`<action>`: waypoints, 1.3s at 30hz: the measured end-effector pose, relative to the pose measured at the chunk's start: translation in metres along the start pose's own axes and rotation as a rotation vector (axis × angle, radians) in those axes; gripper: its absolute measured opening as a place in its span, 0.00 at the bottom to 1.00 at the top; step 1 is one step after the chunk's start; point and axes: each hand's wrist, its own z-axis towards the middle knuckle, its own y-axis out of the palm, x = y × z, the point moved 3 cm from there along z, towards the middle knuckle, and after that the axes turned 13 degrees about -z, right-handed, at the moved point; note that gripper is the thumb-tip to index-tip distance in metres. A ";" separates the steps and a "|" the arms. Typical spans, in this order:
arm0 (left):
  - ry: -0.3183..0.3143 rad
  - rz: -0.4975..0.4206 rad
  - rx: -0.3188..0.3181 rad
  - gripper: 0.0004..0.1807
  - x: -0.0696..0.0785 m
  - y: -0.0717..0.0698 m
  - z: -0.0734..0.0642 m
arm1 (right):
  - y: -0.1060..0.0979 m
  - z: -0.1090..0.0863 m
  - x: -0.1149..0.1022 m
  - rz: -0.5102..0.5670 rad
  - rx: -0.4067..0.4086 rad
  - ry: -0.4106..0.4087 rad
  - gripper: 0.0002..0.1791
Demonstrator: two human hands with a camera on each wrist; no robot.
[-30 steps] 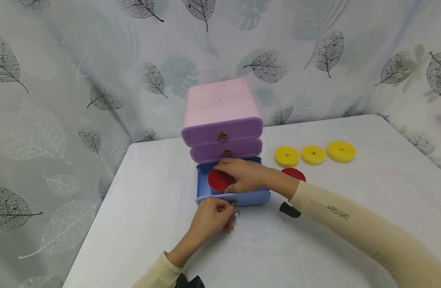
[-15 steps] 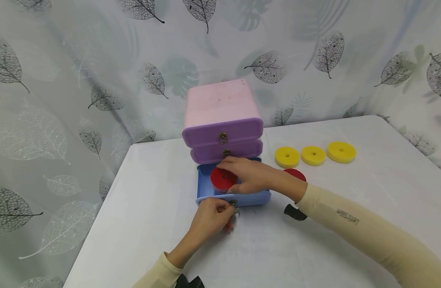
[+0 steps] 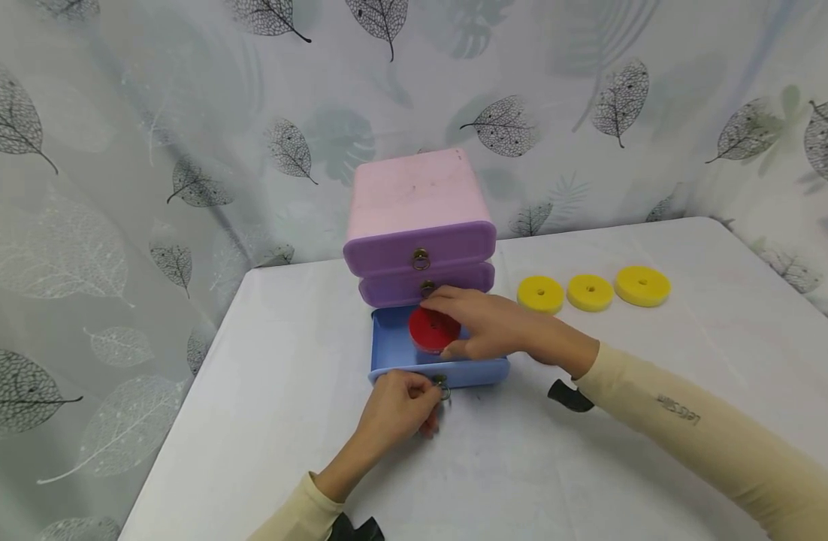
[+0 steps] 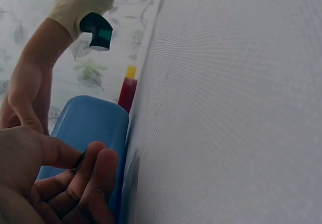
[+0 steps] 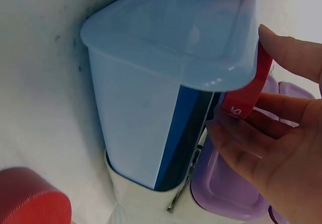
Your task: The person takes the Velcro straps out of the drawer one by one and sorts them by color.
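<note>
In the head view my right hand (image 3: 491, 323) grips a thick red disc (image 3: 433, 329) over the pulled-out blue drawer (image 3: 389, 338). The right wrist view has the thumb on one side of this red disc (image 5: 247, 95) and curled fingers on the other; its edge rises past the drawer's rim. My left hand (image 3: 395, 406) pinches the small metal ring pull (image 3: 445, 392) on the drawer's front. From the left wrist, thumb and fingertips meet before the blue front (image 4: 93, 121), mostly covering the ring.
Purple drawers (image 3: 421, 252) under a pink top (image 3: 414, 184) stand above the blue one. Three yellow discs, a left one (image 3: 539, 293), a middle one (image 3: 590, 291) and a right one (image 3: 642, 285), lie at the right. Another red disc (image 5: 37, 199) lies beside the unit, hidden in the head view.
My right hand has moved right and slightly up with the red disc, leaving more of the drawer's left side showing. The left hand stays at the ring pull.
</note>
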 end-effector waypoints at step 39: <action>0.020 0.006 -0.009 0.14 0.000 0.000 0.000 | -0.025 -0.050 0.040 0.013 0.086 0.044 0.43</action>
